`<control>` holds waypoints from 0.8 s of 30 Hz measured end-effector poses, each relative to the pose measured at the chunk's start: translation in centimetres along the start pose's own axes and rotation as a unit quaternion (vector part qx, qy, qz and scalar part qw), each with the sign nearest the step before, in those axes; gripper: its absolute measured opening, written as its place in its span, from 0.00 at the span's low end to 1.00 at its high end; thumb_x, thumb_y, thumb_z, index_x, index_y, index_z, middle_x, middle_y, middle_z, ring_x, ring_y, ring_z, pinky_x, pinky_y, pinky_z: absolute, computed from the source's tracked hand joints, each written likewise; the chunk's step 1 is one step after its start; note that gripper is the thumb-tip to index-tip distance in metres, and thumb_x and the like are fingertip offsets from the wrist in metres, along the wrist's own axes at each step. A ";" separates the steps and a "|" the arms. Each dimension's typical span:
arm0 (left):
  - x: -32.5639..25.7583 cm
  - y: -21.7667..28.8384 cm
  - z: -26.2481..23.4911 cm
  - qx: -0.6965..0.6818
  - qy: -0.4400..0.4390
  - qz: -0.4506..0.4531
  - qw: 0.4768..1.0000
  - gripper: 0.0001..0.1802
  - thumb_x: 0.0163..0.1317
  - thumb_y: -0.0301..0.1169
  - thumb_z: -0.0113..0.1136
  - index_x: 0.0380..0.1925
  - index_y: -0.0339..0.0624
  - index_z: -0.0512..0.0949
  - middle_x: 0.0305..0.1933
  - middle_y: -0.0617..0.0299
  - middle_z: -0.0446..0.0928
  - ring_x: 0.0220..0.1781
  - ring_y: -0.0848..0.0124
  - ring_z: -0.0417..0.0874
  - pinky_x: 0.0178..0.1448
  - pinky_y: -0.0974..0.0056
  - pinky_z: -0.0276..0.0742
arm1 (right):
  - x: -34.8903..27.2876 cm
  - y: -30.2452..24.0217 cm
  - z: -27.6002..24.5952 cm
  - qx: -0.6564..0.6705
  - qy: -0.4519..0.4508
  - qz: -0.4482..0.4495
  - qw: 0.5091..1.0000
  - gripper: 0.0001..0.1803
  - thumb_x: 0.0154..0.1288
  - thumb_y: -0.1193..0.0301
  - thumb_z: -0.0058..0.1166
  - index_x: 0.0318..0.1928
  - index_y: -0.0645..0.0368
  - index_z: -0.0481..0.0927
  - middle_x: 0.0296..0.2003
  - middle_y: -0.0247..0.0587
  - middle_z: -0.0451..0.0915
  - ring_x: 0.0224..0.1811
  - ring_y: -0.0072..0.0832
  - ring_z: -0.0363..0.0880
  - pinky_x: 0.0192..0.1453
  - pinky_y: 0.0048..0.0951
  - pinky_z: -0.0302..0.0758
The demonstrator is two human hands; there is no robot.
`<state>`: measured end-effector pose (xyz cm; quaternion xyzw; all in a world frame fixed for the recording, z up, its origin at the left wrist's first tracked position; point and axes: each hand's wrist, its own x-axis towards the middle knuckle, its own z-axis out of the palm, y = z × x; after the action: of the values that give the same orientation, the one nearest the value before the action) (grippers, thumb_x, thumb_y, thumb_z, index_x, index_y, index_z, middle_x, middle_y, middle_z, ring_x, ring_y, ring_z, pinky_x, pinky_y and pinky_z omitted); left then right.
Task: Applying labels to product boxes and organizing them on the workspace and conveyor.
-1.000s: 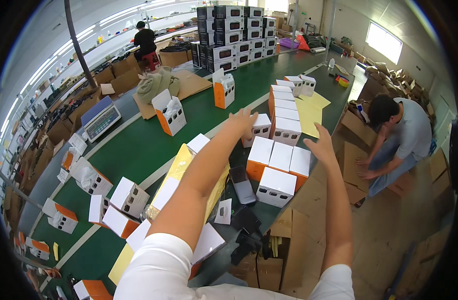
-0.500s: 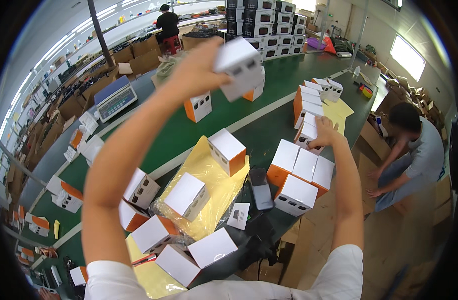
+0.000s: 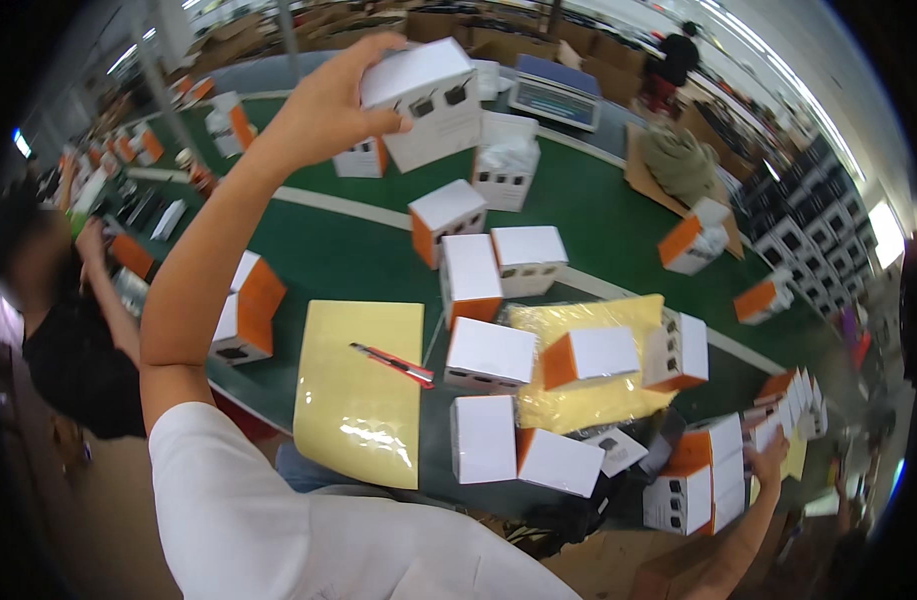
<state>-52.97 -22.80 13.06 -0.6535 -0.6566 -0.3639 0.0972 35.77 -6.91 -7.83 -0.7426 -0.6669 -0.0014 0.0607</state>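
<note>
Raised over the far side of the table, my left hand (image 3: pixel 344 95) grips a white carton (image 3: pixel 434 115) with dark product pictures on its front. Its thumb lies across the front face, and the box is tilted. At the far right, my right hand (image 3: pixel 769 460) is closed on a small white box (image 3: pixel 762 428) beside a cluster of white-and-orange boxes (image 3: pixel 714 465). Its fingertips are partly hidden. Between my hands, several similar boxes (image 3: pixel 491 355) lie on the green table, some on a yellow plastic-wrapped pack (image 3: pixel 619 400).
A red utility knife (image 3: pixel 394 365) lies on a yellow sheet (image 3: pixel 359 430) near me. Behind are a scale (image 3: pixel 556 92), an olive cloth bundle (image 3: pixel 674 160) and stacked dark cartons (image 3: pixel 809 220). A person in black (image 3: pixel 84 350) sits at left; another (image 3: pixel 676 60) is far back.
My view has swung left, bringing the yellow sheet, knife and seated person into sight. My left hand still holds the carton, now over the table's left part. My right hand stays at the box row.
</note>
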 end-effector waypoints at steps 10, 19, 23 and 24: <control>-11.7 -12.5 5.2 0.200 -0.187 -0.248 0.929 0.45 0.47 0.37 0.79 0.66 0.53 0.67 0.56 0.52 0.73 0.60 0.47 0.76 0.65 0.46 0.75 | 0.1 -1.5 -0.6 -0.022 -0.034 -0.053 0.998 0.67 0.43 0.60 0.69 0.81 0.57 0.44 0.75 0.71 0.47 0.75 0.66 0.52 0.80 0.55 0.53; -9.4 -5.0 11.7 0.055 -0.146 -0.020 0.988 0.43 0.55 0.45 0.74 0.70 0.45 0.69 0.77 0.44 0.59 0.77 0.42 0.62 0.78 0.46 0.62 | -0.9 5.9 0.1 -0.043 -0.017 -0.072 0.996 0.70 0.41 0.52 0.74 0.80 0.66 0.47 0.76 0.64 0.54 0.80 0.57 0.48 0.84 0.50 0.44; -10.2 -5.0 10.1 0.004 -0.082 0.001 0.997 0.33 0.59 0.32 0.70 0.66 0.43 0.72 0.76 0.49 0.63 0.78 0.48 0.63 0.78 0.50 0.62 | -1.5 -6.2 0.0 0.028 0.029 -0.029 0.999 0.70 0.37 0.53 0.77 0.79 0.63 0.52 0.67 0.72 0.63 0.70 0.62 0.62 0.77 0.52 0.58; -10.1 -4.7 10.0 -0.017 -0.086 -0.015 0.996 0.32 0.60 0.31 0.69 0.65 0.43 0.72 0.76 0.50 0.63 0.78 0.50 0.63 0.78 0.51 0.61 | -2.7 -7.9 -1.3 0.041 0.038 0.008 0.998 0.69 0.36 0.53 0.77 0.79 0.62 0.53 0.65 0.73 0.65 0.69 0.62 0.63 0.76 0.53 0.59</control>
<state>-52.60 -24.11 -1.84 -0.6739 -0.6662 -0.3186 0.0234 27.73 -8.92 -6.04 -0.7442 -0.6578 -0.0016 0.1164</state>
